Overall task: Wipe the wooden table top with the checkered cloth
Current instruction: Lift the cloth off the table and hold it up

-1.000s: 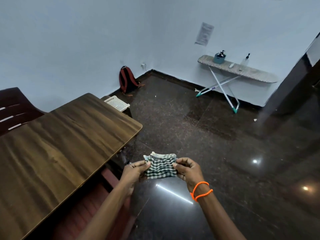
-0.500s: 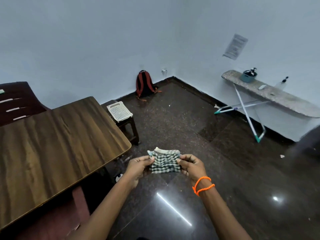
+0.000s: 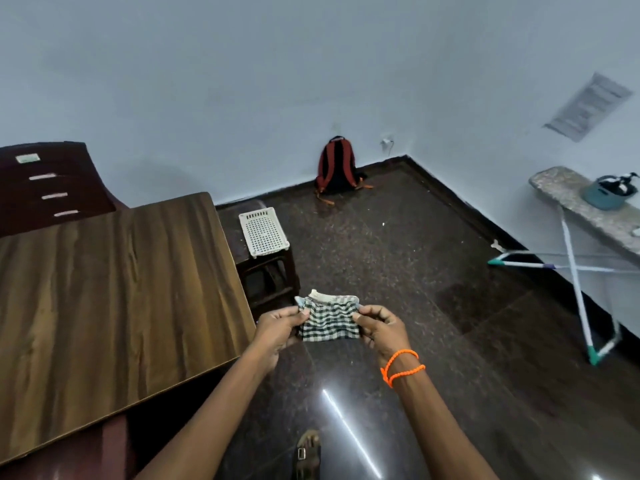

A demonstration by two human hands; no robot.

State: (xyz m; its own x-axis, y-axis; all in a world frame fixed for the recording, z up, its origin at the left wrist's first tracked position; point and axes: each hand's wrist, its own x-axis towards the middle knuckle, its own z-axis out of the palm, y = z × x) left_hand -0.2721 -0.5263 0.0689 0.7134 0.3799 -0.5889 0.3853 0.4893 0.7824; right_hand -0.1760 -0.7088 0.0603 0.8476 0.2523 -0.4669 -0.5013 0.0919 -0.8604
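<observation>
Head view shows the wiping not yet begun, as far as one can judge: the checkered cloth (image 3: 329,320) is held in the air over the dark floor (image 3: 398,271), clear of the table (image 3: 114,289), whose wooden top lies at about nine o'clock from the cloth and carries nothing that can be seen. Both hands have the cloth, folded to a small pad. The left hand (image 3: 280,327) pinches its left edge between thumb and curled fingers, and the right hand (image 3: 379,329), with an orange cord bracelet (image 3: 401,367) on its wrist, pinches the right edge the same way. No part of the cloth touches the wood, so the whole top appears left to do: the cloth must be carried over toward nine o'clock, laid down and passed across the surface. Counted: one cloth, one table, two hands. Around them stand one dark stool (image 3: 270,282) at about eleven o'clock from the cloth, with one white perforated basket (image 3: 264,232) on it; one red and black backpack (image 3: 337,166) against the wall at twelve o'clock; one ironing board (image 3: 588,209) at two o'clock, bearing one blue container (image 3: 604,197); one sheet of paper (image 3: 588,105) on the wall above it; one dark slatted chair (image 3: 52,181) beyond the table at ten o'clock; and one sandalled foot (image 3: 306,452) at six o'clock.
</observation>
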